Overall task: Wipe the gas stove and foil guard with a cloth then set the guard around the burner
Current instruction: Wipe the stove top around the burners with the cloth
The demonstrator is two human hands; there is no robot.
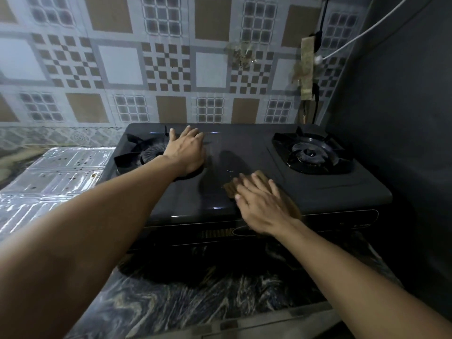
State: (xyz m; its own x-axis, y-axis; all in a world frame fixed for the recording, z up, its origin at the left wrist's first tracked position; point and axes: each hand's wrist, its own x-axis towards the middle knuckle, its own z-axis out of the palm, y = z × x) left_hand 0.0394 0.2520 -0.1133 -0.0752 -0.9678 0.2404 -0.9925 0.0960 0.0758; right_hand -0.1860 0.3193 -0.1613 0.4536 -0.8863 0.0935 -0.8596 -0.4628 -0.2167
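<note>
Wiping: stove top, mid-pass, centre panel between the two burners.
Right hand (263, 203): flat on the brown cloth (231, 188), fingers straight and spread, pressing it onto the gas stove (244, 148) near the front edge. No curl, no pinch.
Left hand (187, 150): palm down on the stove beside the left burner (149, 152), fingers straight, holding nothing. Looks like I'm bracing the stove.
Right burner (309, 152): pan support in place, nothing around it.
Foil guard (56, 172): lying flat on the counter, just left of the stove, touching or nearly touching its side. Dark spots and a brownish stain visible on it, so I judge it not wiped yet.
Counter (195, 302): dark marbled slab under the stove.
Done so far: can't tell how much of the top is clean; surface is dark with some sheen near the cloth.
Left: finish the stove top, wipe the guard, stand it up around the burner. Which burner it goes round I can't tell.
Progress estimate: early, first of three steps.
</note>
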